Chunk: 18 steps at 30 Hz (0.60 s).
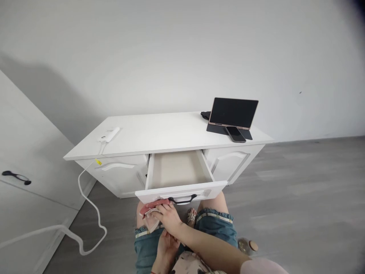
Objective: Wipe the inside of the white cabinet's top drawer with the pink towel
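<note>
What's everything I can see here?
Wall: 1, grey, back
Floor: 1, grey, below
Desk: 1, white, before wall
Drawer: 1, white, open, desk's middle
Cupboard: 1, white, far left
Handles: at least 2, black, drawer and cupboard
Screen: 1, black, desk's right
Phone: 1, black, before screen
Unclear item: 1, black, behind screen
Device: 1, white, desk's left
Cable: at least 1, white, lower left
Tag: 1, yellow, desk's left front
Jar: 1, clear, brown-lidded, floor, right
Cloth: 1, red and pale, by drawer front
Sandal: 1, silvery, below drawer
Shorts: 1, teal, lap
Right hand: 1, on cloth
Left hand: 1, over lap
</note>
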Each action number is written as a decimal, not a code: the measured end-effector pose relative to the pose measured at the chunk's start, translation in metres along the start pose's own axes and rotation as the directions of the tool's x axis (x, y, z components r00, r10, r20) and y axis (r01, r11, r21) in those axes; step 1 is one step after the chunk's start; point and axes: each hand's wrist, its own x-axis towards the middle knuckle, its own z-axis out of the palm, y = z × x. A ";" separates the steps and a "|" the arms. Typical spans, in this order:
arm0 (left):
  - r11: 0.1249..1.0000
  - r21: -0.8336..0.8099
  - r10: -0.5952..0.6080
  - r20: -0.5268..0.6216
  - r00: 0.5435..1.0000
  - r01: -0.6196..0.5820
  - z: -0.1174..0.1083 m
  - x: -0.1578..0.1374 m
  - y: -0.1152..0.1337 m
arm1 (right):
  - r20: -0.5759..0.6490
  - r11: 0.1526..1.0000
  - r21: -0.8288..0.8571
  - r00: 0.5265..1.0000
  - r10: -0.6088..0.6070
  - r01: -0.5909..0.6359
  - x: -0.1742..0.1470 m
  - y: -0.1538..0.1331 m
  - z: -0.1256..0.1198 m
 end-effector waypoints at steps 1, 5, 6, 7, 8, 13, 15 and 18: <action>0.998 -0.024 -0.051 -0.037 0.998 0.050 -0.005 0.000 0.003 | -0.005 1.000 -0.003 1.000 0.016 -0.016 -0.009 0.007 0.003; 0.992 -0.098 -0.103 -0.267 0.958 0.079 -0.015 0.002 0.024 | -0.080 0.989 -0.046 0.987 0.136 -0.140 -0.050 0.039 0.008; 0.998 -0.069 -0.033 -0.311 0.950 0.012 -0.013 0.002 0.030 | -0.109 0.983 -0.062 0.980 0.166 -0.174 -0.060 0.047 0.006; 0.998 -0.035 0.042 -0.330 0.943 -0.057 -0.010 0.002 0.036 | -0.138 0.976 -0.078 0.971 0.194 -0.206 -0.070 0.055 0.002; 0.993 -0.009 0.105 -0.318 0.942 -0.114 -0.005 0.002 0.041 | -0.164 0.968 -0.092 0.962 0.216 -0.233 -0.079 0.063 -0.004; 0.996 -0.070 0.054 0.011 0.998 -0.053 0.039 -0.006 0.056 | -0.281 0.950 -0.115 0.927 0.248 -0.289 -0.116 0.096 -0.048; 0.991 -0.114 -0.047 0.155 0.987 0.065 0.056 -0.008 0.057 | -0.320 0.947 -0.123 0.915 0.245 -0.297 -0.126 0.106 -0.069; 0.974 -0.164 -0.108 0.258 0.960 0.154 0.073 -0.009 0.056 | -0.423 0.926 -0.154 0.870 0.254 -0.345 -0.138 0.119 -0.101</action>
